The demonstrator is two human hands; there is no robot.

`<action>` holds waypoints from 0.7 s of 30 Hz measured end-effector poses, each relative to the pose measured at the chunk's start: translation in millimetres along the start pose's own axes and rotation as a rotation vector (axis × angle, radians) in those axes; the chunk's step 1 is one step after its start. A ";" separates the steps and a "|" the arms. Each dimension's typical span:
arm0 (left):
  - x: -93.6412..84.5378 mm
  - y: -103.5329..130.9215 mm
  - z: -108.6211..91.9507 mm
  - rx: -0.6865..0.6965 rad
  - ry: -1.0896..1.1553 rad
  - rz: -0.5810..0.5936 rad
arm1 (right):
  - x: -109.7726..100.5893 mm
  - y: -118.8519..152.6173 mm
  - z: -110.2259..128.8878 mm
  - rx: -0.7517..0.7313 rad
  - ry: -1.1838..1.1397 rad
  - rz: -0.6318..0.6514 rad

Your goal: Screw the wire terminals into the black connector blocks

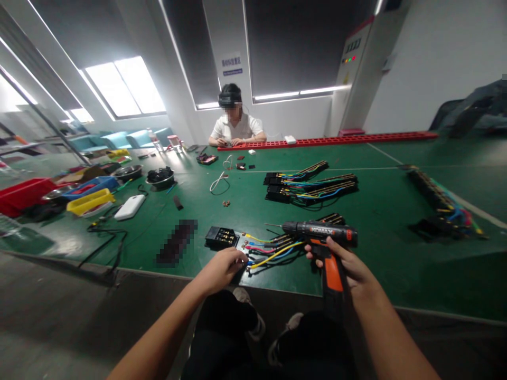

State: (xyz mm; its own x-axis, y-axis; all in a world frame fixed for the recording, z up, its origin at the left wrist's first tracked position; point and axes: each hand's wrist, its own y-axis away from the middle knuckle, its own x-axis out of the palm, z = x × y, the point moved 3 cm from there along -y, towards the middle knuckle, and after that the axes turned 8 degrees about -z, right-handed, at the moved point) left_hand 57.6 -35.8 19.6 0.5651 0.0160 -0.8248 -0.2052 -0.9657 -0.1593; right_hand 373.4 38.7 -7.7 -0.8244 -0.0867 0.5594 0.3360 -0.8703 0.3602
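Green table [380, 211], yellow bin [90, 202] on its left side. Left hand [227, 266] at near edge, thumb and fingers pinched at blue-tipped wire end [249, 262], beside black terminal block [222, 237]; exact grip unclear. Right hand [348, 264] wrapped around cordless drill [327, 235], bit pointing left above the wire bundle [277, 254].

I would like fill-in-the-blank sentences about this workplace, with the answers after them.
The right hand holds the cordless drill, which is black and ____.
The ____ hand is by the ends of the coloured wires.
The tabletop is ____.
In front of the blue tray is a ____ tray.

Missing words: orange; left; green; yellow.
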 end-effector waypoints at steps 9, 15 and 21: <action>-3.5 -8.2 -1.6 0.039 -0.080 0.086 | 2.2 0.8 1.0 -0.020 0.037 0.017; -6.1 -10.4 -9.2 0.021 -0.168 0.082 | 0.8 -0.2 0.4 -0.044 0.025 0.000; -1.1 -11.6 3.3 -0.009 -0.076 0.050 | 2.5 0.3 0.5 -0.018 0.012 -0.012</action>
State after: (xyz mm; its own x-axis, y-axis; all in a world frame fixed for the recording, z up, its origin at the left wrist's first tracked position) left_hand 56.7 -23.8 20.5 0.4919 -0.0131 -0.8706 -0.2246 -0.9680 -0.1123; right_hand 371.6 38.5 -5.9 -0.8340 -0.0816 0.5457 0.3174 -0.8799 0.3535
